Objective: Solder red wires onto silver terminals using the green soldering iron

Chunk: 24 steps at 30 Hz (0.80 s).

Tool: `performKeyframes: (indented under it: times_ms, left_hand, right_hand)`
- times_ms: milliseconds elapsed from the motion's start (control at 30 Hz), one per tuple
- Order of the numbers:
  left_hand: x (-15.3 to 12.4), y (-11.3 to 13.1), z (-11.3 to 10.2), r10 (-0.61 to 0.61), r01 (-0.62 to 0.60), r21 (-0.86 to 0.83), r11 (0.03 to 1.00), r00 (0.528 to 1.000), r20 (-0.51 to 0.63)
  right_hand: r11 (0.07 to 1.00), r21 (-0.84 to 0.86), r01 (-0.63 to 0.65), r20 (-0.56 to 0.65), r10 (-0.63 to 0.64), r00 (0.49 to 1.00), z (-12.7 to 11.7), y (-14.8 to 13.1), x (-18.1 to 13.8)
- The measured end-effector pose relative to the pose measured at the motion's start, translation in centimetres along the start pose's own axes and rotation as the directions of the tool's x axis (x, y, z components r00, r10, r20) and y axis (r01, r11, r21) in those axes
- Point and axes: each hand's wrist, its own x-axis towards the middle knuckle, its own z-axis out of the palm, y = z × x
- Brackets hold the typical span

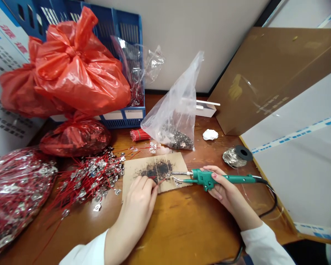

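My right hand [219, 184] is wrapped round a green soldering iron [204, 178], whose metal tip points left over a scorched piece of cardboard [132, 167]. A thin solder feed tube runs below the barrel and curves up to the tip. My left hand [142, 195] rests at the cardboard's front edge, with thumb and fingers pinched on a thin red wire [162, 181]. The wire's end lies close to the iron's tip, by a small metal piece [169, 176]; whether they touch I cannot tell. Another small metal terminal [177, 182] lies beneath the feed tube.
Left of the cardboard lies a pile of red wires with metal terminals [91, 176], beside a full clear bag [13, 198]. Red bags [79, 77] sit on blue crates [127, 22]. Behind are a clear bag of small parts [176, 121] and, rightward, a solder spool [234, 157].
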Motion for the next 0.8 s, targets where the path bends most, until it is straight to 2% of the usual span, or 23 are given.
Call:
performKeyframes:
  times_ms: [300,800]
  left_hand:
    - [0.0,-0.2,0.7,0.002,-0.002,-0.017,1.0,1.0,-0.005]
    - [-0.1,-0.1,0.7,-0.007,0.007,-0.03,1.0,1.0,-0.016]
  right_hand:
    - [0.996,-0.082,0.027,0.021,-0.025,0.999,-0.1,0.2,-0.1]
    - [0.998,-0.052,0.037,-0.006,-0.037,0.999,0.9,-0.4,-0.4]
